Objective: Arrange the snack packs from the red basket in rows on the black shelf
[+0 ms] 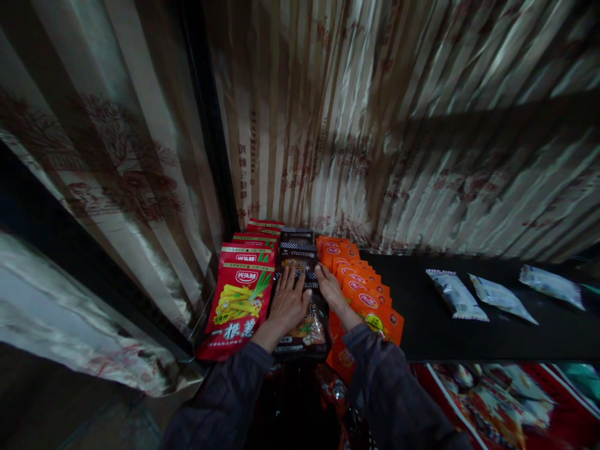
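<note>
Three rows of snack packets lie on a black shelf (422,312): red packets (239,300) on the left, dark brown packets (300,256) in the middle, orange packets (360,287) on the right. My left hand (288,303) lies flat with fingers spread on the dark brown row. My right hand (330,287) rests with its fingers stretched out along the seam between the brown and orange rows. Neither hand grips anything.
Three white packets (457,295) (501,299) (550,285) lie apart on the shelf's right half. Striped patterned paper (375,125) covers the back and left walls. Colourful packaging (492,400) shows below the shelf's front edge.
</note>
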Demonstrator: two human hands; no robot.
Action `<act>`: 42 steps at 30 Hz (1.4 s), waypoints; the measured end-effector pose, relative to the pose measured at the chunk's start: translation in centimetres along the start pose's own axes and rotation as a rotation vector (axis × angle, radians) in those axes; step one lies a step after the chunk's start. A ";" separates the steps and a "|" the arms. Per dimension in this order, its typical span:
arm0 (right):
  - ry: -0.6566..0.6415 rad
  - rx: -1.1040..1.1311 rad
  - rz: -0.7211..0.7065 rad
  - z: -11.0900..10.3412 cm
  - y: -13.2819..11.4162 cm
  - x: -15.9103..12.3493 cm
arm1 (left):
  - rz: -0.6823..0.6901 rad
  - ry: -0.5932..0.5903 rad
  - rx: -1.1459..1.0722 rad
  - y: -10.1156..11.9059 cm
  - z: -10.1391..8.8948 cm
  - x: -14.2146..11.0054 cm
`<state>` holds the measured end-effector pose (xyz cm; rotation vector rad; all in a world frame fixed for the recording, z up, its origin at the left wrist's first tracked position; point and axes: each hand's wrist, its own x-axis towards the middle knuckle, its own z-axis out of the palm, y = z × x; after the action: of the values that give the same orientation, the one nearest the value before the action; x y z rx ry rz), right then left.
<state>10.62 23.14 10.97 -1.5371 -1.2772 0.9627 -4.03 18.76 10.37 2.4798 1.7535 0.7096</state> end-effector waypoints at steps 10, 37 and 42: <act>0.042 -0.038 0.015 0.1 0.0 0.1 | -0.190 0.076 -0.050 0.2 -0.2 0.2; 0.053 0.062 0.005 0.1 0.6 1.7 | -0.242 0.060 -0.038 0.3 0.6 0.2; 0.061 0.054 0.008 0.5 0.6 1.9 | -0.242 0.063 -0.051 0.2 0.7 0.1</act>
<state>10.66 25.04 10.16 -1.5196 -1.1936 0.9418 -3.50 18.97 9.84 2.1843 1.9846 0.8068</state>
